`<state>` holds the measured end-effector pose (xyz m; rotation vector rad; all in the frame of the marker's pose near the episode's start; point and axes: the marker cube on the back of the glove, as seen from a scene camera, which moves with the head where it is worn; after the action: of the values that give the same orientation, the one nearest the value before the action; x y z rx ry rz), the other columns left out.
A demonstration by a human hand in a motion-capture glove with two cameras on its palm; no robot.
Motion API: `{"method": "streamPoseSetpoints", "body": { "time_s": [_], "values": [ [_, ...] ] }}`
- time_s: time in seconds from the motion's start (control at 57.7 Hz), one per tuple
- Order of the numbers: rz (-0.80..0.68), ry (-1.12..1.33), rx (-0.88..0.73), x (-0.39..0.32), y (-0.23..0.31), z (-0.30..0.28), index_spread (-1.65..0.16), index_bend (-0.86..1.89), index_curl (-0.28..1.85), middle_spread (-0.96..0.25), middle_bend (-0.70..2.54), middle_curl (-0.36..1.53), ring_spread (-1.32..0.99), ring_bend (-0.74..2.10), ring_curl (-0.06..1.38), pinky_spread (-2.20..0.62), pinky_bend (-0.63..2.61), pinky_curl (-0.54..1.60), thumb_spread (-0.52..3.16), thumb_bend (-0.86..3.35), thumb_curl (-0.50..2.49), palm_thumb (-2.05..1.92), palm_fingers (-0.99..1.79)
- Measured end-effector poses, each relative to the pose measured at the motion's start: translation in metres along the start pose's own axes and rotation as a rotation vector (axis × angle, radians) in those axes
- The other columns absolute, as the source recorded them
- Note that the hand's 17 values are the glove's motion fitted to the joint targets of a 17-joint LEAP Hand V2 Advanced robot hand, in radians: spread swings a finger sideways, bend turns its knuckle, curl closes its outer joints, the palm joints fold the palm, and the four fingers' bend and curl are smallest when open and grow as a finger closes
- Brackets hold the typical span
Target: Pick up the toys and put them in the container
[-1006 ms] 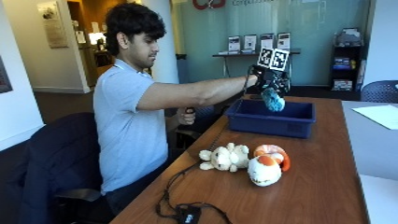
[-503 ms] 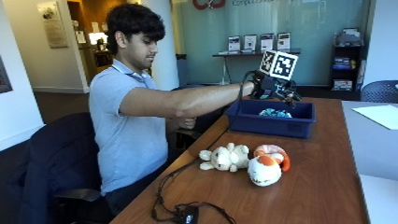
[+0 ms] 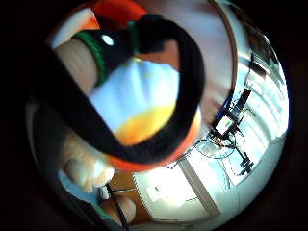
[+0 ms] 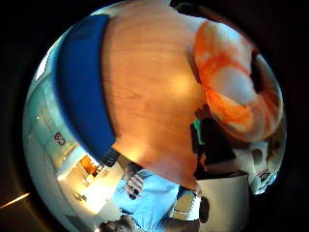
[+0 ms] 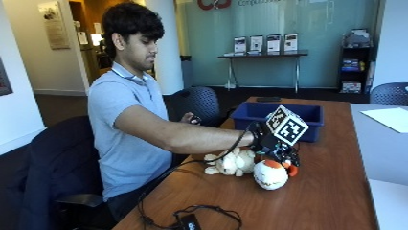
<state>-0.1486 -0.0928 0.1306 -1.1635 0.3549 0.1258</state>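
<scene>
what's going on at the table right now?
A seated person is clearing plush toys into a blue plastic bin on the wooden table. The black-gloved right hand is down on the round white-and-orange plush toy; whether it grips it can't be told. A cream plush animal lies beside that toy. Both are on the table in front of the bin.

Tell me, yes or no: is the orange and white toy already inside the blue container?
No, the orange and white toy lies on the table beneath the gloved right hand, apart from the blue container.
</scene>
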Motion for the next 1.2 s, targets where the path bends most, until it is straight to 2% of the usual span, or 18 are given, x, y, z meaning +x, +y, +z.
{"method": "streamPoseSetpoints", "body": {
  "time_s": [0.104,0.191,0.208,0.225,0.312,0.416,0.52,0.676,0.85,1.058,1.11,1.196],
  "values": [
    [-0.036,-0.055,0.157,-0.006,-0.007,-0.001,-0.33,0.15,0.28,0.03,0.14,0.26,0.00,0.17,0.20,0.01,1.23,0.37,1.63,0.32,0.34,0.28,-0.08],
    [-0.041,-0.030,0.279,-0.007,-0.009,-0.005,-0.32,0.20,0.30,0.05,0.19,0.27,0.00,0.39,0.24,-0.07,1.16,0.33,1.62,0.46,0.41,0.49,0.31],
    [-0.040,-0.024,0.297,-0.007,-0.010,-0.006,-0.32,0.19,0.29,0.05,0.19,0.27,0.00,0.38,0.23,-0.08,1.15,0.33,1.62,0.47,0.42,0.51,0.28],
    [-0.040,-0.019,0.311,-0.008,-0.010,-0.007,-0.32,0.20,0.31,0.06,0.21,0.28,-0.01,0.50,0.28,-0.11,1.14,0.33,1.61,0.50,0.44,0.57,0.43],
    [-0.033,-0.052,0.349,-0.010,-0.010,-0.018,-0.30,0.15,0.29,0.06,0.24,0.30,-0.04,0.72,0.34,-0.19,1.09,0.31,1.54,0.55,0.50,0.69,0.68],
    [-0.047,-0.156,0.427,-0.022,-0.005,-0.049,-0.29,0.16,0.31,0.06,0.27,0.33,-0.06,0.82,0.41,-0.24,1.08,0.33,1.48,0.55,0.55,0.75,0.69],
    [-0.082,-0.137,0.505,-0.043,0.012,-0.090,-0.29,0.17,0.32,0.06,0.28,0.35,-0.07,0.85,0.43,-0.26,1.08,0.34,1.43,0.54,0.58,0.78,0.67],
    [-0.214,-0.145,0.566,-0.105,0.039,-0.145,-0.29,0.16,0.32,0.07,0.29,0.38,-0.08,0.87,0.44,-0.27,1.09,0.35,1.38,0.51,0.61,0.78,0.66],
    [-0.408,-0.111,0.547,-0.191,0.062,-0.161,-0.28,0.15,0.30,0.07,0.30,0.40,-0.09,0.89,0.46,-0.28,1.13,0.37,1.38,0.49,0.63,0.76,0.63],
    [-0.570,-0.035,0.454,-0.270,0.071,-0.140,-0.28,0.16,0.29,0.07,0.32,0.43,-0.10,0.91,0.47,-0.28,1.15,0.38,1.40,0.48,0.64,0.74,0.61],
    [-0.586,-0.010,0.356,-0.285,0.071,-0.129,-0.27,0.15,0.29,0.08,0.32,0.44,-0.10,0.92,0.47,-0.28,1.16,0.38,1.42,0.49,0.64,0.74,0.60],
    [-0.538,0.060,0.028,-0.296,0.069,-0.106,-0.27,0.14,0.30,0.09,0.29,0.44,-0.09,0.87,0.48,-0.26,1.20,0.40,1.47,0.48,0.62,0.70,0.41]
  ]
}}
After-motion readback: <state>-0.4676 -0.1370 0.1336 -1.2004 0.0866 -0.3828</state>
